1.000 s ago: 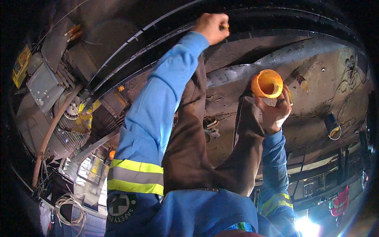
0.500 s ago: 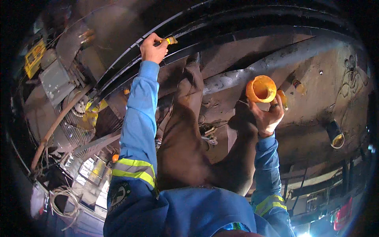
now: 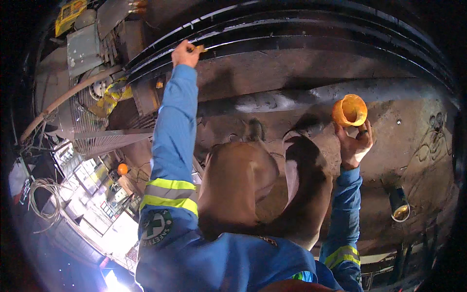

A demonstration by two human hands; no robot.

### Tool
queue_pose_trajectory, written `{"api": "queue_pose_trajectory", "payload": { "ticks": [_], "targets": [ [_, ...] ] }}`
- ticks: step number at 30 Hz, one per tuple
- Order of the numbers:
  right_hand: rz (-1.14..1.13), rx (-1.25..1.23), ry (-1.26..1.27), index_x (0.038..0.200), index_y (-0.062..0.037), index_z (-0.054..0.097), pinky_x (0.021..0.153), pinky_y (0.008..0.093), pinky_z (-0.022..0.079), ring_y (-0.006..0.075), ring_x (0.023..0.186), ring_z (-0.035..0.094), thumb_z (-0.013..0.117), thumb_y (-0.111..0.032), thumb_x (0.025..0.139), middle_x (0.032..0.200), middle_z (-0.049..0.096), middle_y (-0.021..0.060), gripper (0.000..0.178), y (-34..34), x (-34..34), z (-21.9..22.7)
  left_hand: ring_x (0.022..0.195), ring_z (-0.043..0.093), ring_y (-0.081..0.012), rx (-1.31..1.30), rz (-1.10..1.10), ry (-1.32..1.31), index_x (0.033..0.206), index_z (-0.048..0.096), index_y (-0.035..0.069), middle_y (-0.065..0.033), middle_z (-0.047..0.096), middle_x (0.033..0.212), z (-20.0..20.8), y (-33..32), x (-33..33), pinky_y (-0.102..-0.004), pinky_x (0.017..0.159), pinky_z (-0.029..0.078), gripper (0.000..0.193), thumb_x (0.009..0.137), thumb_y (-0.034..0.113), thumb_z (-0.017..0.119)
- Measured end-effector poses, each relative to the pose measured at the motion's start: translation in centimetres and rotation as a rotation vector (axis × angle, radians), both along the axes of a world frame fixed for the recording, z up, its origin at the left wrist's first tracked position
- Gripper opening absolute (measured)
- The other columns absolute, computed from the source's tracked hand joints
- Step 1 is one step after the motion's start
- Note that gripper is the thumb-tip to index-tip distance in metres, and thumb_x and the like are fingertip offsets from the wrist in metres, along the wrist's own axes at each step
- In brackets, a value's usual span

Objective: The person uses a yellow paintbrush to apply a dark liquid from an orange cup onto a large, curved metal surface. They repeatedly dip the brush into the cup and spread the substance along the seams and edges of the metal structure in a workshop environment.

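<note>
My left hand (image 3: 185,53) is closed around a small paintbrush (image 3: 198,49), reaching far forward at the upper left. The brush's tip points right, over the dark long rails (image 3: 253,45); whether it touches them I cannot tell. On the right, my right hand (image 3: 355,144) grips an orange, round-mouthed cup (image 3: 350,111) from below, its opening tilted toward me. Some of the cup's inside shows, but what it holds is unclear.
A thick grey pipe (image 3: 287,100) crosses beyond my legs, on brown ground. At right lies a dark bucket (image 3: 399,203) with a wire handle. To the left are a rusty bent pipe (image 3: 68,100), a coiled cable (image 3: 44,198) and a small orange ball-like thing (image 3: 122,169).
The view has shifted. My right hand with the cup sits farther right, and my left hand stays stretched out with the brush closer along the rails. My legs have moved, one knee more bent.
</note>
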State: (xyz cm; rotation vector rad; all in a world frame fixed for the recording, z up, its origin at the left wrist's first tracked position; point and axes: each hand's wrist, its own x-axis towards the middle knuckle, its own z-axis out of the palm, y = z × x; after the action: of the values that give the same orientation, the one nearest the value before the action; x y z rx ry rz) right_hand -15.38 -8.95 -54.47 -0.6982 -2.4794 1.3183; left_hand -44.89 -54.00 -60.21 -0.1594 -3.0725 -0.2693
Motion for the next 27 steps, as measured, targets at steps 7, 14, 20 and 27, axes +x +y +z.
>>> {"api": "queue_pose_trajectory", "payload": {
  "ticks": [7, 14, 20, 27],
  "targets": [
    [0.104, -0.158, 0.012, 0.101, 0.0009, 0.067, 0.077, 0.0287, 0.052, 0.0189, 0.09, 0.064, 0.088, -0.014, 0.062, 0.101, 0.065, 0.0071, 0.047, -3.4, -2.8, -3.0, 0.082, 0.066, -0.0322, 0.048, -0.07, -0.072, 0.088, 0.062, 0.006, -0.0168, 0.067, 0.084, 1.4, -5.5, -0.8, -0.039, 0.072, 0.051, 0.023, 0.072, 0.016, 0.077],
    [0.388, 0.016, 0.077, 0.102, -0.0009, 0.067, 0.079, 0.0326, 0.051, 0.0246, 0.09, 0.065, 0.086, -0.013, 0.061, 0.099, 0.065, 0.0111, 0.047, -7.0, -5.8, -6.4, 0.072, 0.065, -0.0271, 0.344, -0.191, -0.287, 0.09, 0.059, 0.002, -0.0106, 0.065, 0.08, 1.8, -8.3, 1.4, -0.0353, 0.069, 0.052, 0.024, 0.078, 0.016, 0.075],
    [0.522, -0.096, 0.073, 0.101, -0.0005, 0.069, 0.079, 0.0325, 0.051, 0.0245, 0.089, 0.066, 0.086, -0.016, 0.06, 0.098, 0.066, 0.0105, 0.047, -12.7, -9.5, -10.7, 0.068, 0.063, -0.0341, 0.29, -0.271, -0.009, 0.081, 0.056, 0.005, -0.0137, 0.062, 0.075, -3.1, -6.1, 8.4, -0.0354, 0.06, 0.049, 0.018, 0.076, 0.012, 0.073],
    [0.831, 0.043, 0.226, 0.099, -0.0017, 0.07, 0.086, 0.0317, 0.05, 0.0226, 0.093, 0.065, 0.084, -0.014, 0.063, 0.103, 0.067, 0.0113, 0.04, -16.0, -14.8, -15.9, 0.076, 0.064, -0.0178, 0.746, -0.226, 0.176, 0.092, 0.061, 0.004, -0.0098, 0.065, 0.084, 0.2, -6.0, 13.5, -0.0291, 0.065, 0.05, 0.012, 0.084, 0.002, 0.069]
  ]
}}
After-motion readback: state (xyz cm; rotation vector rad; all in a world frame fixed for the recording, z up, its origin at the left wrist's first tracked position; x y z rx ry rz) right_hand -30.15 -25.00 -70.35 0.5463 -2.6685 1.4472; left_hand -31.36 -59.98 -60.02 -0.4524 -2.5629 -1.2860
